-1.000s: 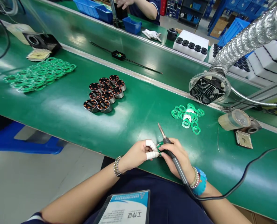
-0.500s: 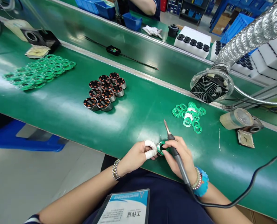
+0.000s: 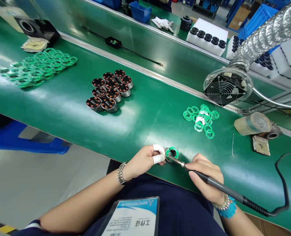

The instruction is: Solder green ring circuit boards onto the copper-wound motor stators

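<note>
While the left hand [image 3: 139, 163] pinches a green-topped ring part [image 3: 176, 153] near the front edge of the bench [image 3: 145, 129], its underside hidden, the right hand [image 3: 208, 178] curls round a soldering iron [image 3: 221, 187], tip contact unclear; the cut-off badge [image 3: 135, 218] reads 工作证, smaller print illegible.

Soldering iron [image 3: 224, 188] in right fingers [image 3: 201, 167], tip [image 3: 176, 161] at green ring board [image 3: 176, 153] against taped left fingers [image 3: 158, 159]

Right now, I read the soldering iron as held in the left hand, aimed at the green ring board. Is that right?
Not the left: the head view shows the soldering iron in the right hand, aimed at the green ring board.
</note>
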`<act>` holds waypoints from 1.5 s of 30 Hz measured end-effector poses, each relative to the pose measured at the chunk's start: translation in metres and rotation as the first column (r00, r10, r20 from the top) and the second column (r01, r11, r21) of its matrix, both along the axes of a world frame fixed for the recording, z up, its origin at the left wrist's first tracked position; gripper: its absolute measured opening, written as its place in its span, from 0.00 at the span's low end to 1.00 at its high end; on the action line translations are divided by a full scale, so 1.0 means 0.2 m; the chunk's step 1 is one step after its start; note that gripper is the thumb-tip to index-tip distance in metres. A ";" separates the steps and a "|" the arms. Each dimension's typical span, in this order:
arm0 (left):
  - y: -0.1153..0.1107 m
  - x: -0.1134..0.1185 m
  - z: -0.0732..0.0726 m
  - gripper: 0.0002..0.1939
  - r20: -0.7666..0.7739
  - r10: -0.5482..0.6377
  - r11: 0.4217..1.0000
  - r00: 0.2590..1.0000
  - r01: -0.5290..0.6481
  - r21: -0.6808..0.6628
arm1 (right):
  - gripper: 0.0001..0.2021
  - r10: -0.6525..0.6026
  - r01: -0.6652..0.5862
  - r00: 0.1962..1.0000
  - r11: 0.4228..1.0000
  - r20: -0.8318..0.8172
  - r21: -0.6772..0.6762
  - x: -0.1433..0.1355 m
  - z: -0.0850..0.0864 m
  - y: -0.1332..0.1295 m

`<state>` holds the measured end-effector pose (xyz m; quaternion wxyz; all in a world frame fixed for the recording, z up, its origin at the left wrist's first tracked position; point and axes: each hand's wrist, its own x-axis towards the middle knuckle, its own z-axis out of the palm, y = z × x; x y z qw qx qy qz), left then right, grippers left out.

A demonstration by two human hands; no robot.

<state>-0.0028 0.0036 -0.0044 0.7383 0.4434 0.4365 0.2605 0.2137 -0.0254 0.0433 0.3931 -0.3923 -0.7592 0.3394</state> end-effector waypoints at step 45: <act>-0.06 0.08 0.04 0.07 -0.031 0.274 0.962 0.961 -0.274 -0.002 | 0.17 -0.205 0.128 0.917 0.964 0.343 0.233 -0.09 -0.19 0.03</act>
